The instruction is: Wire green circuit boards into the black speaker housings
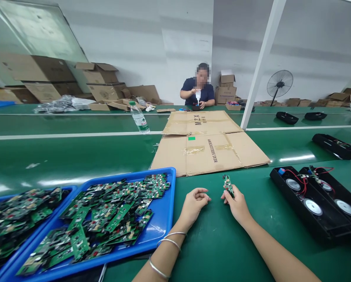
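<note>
Circuit board point(227, 183), green and populated, at four o'clock in the head view, pinched by thumb and fingers of the right hand point(236, 201); left hand point(193, 205) at five o'clock, loosely curled, apparently empty; gripping only the edges should be gentlest

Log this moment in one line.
right hand: holds board | left hand: curled, nothing visible held | trays: boards piled | cases: right side

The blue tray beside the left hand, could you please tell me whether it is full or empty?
Partly full: circuit boards lie heaped in the tray, but part is bare.
</note>
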`<action>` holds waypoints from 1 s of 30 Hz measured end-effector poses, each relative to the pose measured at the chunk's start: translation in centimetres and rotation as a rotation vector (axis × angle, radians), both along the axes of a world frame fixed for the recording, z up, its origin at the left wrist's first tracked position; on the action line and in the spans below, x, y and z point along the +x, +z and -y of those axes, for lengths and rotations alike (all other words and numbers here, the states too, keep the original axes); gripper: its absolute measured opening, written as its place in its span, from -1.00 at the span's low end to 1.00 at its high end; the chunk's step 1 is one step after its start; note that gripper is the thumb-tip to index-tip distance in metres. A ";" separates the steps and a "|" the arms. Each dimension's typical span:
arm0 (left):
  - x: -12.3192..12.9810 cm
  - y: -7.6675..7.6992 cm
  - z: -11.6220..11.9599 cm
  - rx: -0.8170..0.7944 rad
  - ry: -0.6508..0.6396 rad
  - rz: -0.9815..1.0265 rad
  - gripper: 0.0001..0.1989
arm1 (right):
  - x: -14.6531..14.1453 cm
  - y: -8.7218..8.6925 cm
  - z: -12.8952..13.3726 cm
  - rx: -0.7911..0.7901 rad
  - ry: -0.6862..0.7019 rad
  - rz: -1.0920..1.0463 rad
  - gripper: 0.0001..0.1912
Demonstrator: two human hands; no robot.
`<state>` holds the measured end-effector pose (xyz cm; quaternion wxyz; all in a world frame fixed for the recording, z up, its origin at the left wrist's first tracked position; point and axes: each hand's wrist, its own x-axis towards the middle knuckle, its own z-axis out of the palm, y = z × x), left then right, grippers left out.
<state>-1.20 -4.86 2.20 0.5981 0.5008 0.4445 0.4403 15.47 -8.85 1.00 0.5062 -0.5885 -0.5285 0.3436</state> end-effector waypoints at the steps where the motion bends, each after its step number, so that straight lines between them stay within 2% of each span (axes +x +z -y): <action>1: 0.0 0.0 0.0 0.004 -0.002 -0.002 -0.80 | 0.0 0.0 0.0 -0.002 0.000 -0.014 -0.70; 6: -0.1 -0.2 0.0 0.026 -0.007 0.002 -0.83 | -0.2 -0.1 0.1 -0.032 0.072 -0.074 -0.70; 12: -0.1 -0.6 -0.2 0.045 0.000 0.046 -0.84 | -0.3 -0.2 0.0 -0.014 0.137 -0.027 -0.70; 18: -0.1 -0.8 -0.3 0.035 -0.021 0.047 -0.61 | -0.4 0.0 0.2 0.084 0.147 0.102 -0.76; 24: 0.1 -0.2 0.3 0.097 -0.107 -0.060 -0.73 | -0.4 -0.2 0.2 0.150 0.107 0.171 -0.59; 30: 0.0 -0.5 0.1 0.123 -0.034 -0.085 -0.81 | -0.5 -0.6 0.1 0.107 0.037 0.176 -0.64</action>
